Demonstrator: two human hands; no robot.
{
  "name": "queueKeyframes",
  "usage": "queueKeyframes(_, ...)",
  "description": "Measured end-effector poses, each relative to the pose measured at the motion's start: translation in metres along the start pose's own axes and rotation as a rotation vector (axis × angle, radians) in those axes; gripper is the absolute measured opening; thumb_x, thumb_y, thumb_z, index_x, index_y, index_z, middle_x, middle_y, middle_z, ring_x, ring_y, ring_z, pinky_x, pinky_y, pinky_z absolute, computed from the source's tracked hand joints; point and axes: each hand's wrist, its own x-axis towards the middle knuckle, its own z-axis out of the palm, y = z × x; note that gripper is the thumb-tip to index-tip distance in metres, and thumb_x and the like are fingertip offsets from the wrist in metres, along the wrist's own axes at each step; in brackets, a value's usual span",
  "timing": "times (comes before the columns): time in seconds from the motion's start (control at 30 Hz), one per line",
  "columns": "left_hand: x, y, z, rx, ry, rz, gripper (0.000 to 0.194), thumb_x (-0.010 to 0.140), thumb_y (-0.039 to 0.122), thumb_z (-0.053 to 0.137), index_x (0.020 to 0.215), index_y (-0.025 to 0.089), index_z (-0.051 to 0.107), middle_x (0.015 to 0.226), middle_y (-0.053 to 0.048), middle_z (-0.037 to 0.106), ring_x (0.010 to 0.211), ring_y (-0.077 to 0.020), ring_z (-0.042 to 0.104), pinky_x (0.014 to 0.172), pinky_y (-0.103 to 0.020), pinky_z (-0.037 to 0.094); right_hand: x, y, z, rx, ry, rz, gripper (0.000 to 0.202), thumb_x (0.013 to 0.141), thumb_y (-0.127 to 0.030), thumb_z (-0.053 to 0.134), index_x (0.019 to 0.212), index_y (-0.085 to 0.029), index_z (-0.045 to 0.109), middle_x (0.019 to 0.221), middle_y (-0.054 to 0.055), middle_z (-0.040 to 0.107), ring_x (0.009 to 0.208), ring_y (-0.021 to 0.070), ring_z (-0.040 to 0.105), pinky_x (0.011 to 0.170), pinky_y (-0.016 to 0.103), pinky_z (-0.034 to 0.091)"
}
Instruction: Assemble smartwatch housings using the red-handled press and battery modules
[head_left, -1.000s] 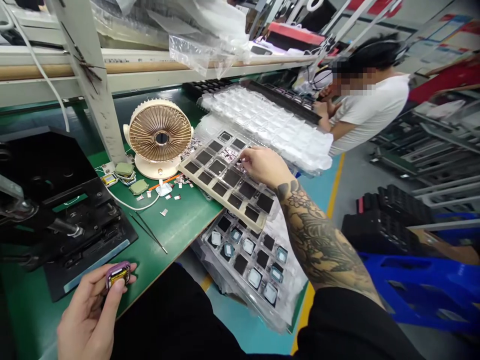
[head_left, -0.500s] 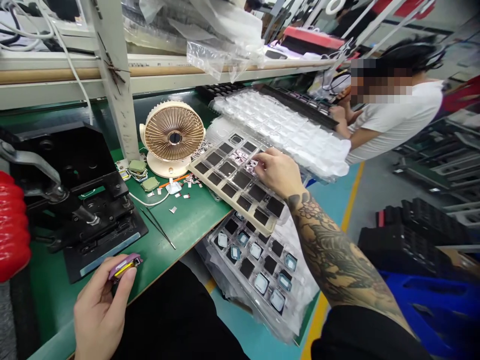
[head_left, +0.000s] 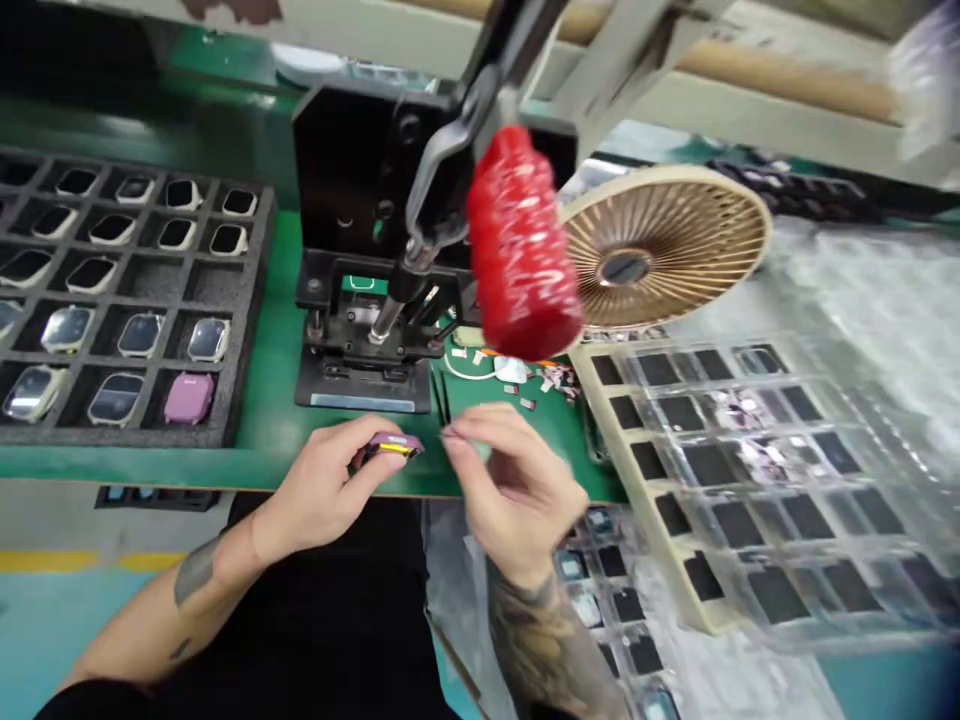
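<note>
1. The right hand (head_left: 519, 490) has moved from the plastic tray (head_left: 709, 615) to near the tweezers (head_left: 441, 396), pinched, contents unclear.
2. The left hand (head_left: 330, 478) grips the purple case (head_left: 401, 441) in front of the press (head_left: 352, 170).

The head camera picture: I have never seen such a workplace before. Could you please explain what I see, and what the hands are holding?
There is no robot here. These are a person's own bare hands, seen from a camera on that person's head, looking forward and down.

The left hand holds a small purple case with something yellow showing. The right hand has its fingers pinched beside dark tweezers; blur hides whether it holds anything.

On the green bench stands a black machine with a red handle. Left of it, a dark tray holds watch-like cases. To the right are a fan and a pale-edged tray with dark squares.
</note>
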Motion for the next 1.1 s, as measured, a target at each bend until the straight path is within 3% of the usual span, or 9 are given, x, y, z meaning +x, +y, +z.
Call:
queueKeyframes(0.07,-0.001,-0.001,0.0,-0.009,0.021,0.001,0.018,0.113,0.037,0.066,0.113,0.022,0.076,0.096,-0.001,0.077,0.083,-0.0179,0.066,0.077,-0.028,0.05,0.003,0.003,0.024,0.122,-0.081,0.038,0.03,0.096,-0.005,0.079,0.113,-0.03,0.083,0.096,0.003,0.082,0.089,0.0234,0.076,0.082,0.046,0.064)
queueKeyframes(0.17,-0.002,-0.001,0.001,-0.025,0.039,0.005,0.019,0.113,0.035,0.064,0.104,0.021,0.072,0.084,0.001,0.067,0.074,-0.0152,0.055,0.071,-0.027,0.044,0.005,0.005,0.034,0.217,-0.146,0.089,0.03,0.096,-0.005,0.08,0.112,-0.03,0.083,0.098,0.003,0.082,0.091,0.0229,0.075,0.082,0.044,0.063)
queueKeyframes(0.43,0.0,0.0,0.002,-0.006,0.022,0.015,0.018,0.112,0.035,0.066,0.107,0.02,0.074,0.087,0.0,0.067,0.077,-0.0157,0.056,0.074,-0.029,0.045,0.001,0.009,0.017,0.188,-0.202,0.097,0.029,0.096,-0.005,0.08,0.111,-0.029,0.084,0.099,0.004,0.08,0.092,0.0217,0.073,0.084,0.043,0.061)
queueKeyframes(0.57,-0.001,-0.002,-0.001,-0.049,-0.011,-0.01,0.023,0.113,0.04,0.067,0.109,0.02,0.077,0.086,0.0,0.066,0.076,-0.0154,0.055,0.073,-0.028,0.043,0.0,0.009,0.011,0.159,-0.265,0.139,0.023,0.1,-0.017,0.081,0.119,-0.029,0.083,0.11,0.007,0.078,0.103,0.0244,0.075,0.089,0.043,0.065)
queueKeyframes(0.7,-0.001,-0.008,-0.006,-0.153,-0.026,-0.029,0.029,0.112,0.046,0.068,0.111,0.019,0.077,0.086,0.0,0.066,0.076,-0.0155,0.055,0.072,-0.028,0.043,0.002,0.009,0.006,0.085,-0.418,0.055,0.054,0.094,-0.032,0.093,0.144,-0.029,0.073,0.129,0.01,0.075,0.12,0.0285,0.074,0.102,0.045,0.067)
queueKeyframes(0.8,-0.001,-0.012,-0.007,-0.23,-0.025,-0.035,0.031,0.111,0.048,0.07,0.109,0.018,0.076,0.086,0.0,0.064,0.077,-0.0147,0.054,0.072,-0.027,0.043,0.001,0.006,0.006,0.002,-0.512,0.008,0.065,0.098,-0.026,0.088,0.158,-0.028,0.063,0.142,0.012,0.071,0.129,0.0279,0.072,0.11,0.043,0.067)
queueKeyframes(0.93,-0.001,-0.013,-0.005,-0.264,0.008,-0.03,0.03,0.111,0.047,0.07,0.108,0.018,0.076,0.086,0.001,0.064,0.076,-0.0138,0.053,0.07,-0.027,0.042,-0.005,0.002,0.009,-0.065,-0.448,-0.047,0.058,0.102,-0.012,0.076,0.156,-0.028,0.064,0.139,0.011,0.071,0.129,0.0254,0.072,0.111,0.041,0.067)
queueKeyframes(1.1,-0.002,-0.011,-0.007,-0.19,0.009,-0.001,0.029,0.112,0.045,0.069,0.104,0.018,0.075,0.081,0.002,0.061,0.072,-0.0121,0.049,0.068,-0.026,0.04,-0.005,0.006,0.008,-0.088,-0.412,-0.13,0.052,0.102,-0.011,0.077,0.149,-0.029,0.07,0.132,0.009,0.076,0.12,0.025,0.076,0.103,0.04,0.068)
